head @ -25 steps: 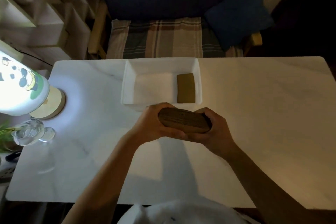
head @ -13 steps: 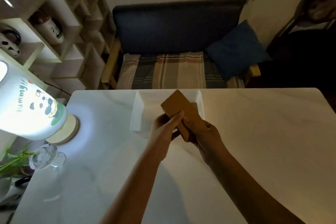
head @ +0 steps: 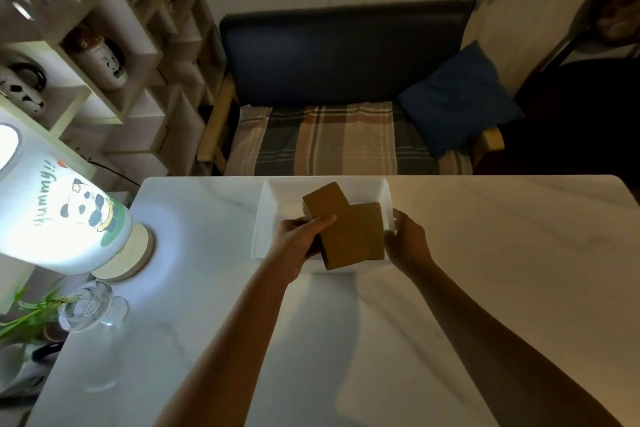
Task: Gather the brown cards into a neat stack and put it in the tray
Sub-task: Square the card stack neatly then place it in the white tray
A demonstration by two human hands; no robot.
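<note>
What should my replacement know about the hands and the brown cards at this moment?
Left hand: holding the stack of brown cards tilted over the white tray.
Right hand: open, at the tray's right wall, holding nothing.
Another brown stack seems to lie in the tray's right side, partly hidden.
Done: cards gathered.
Left: set the stack down in the tray, let go.

The dim room is lit mainly by the glowing lamp (head: 65, 218) at left, long arm shadows are cast across the table (head: 502, 253), and edges are bent by wide-angle distortion.
</note>
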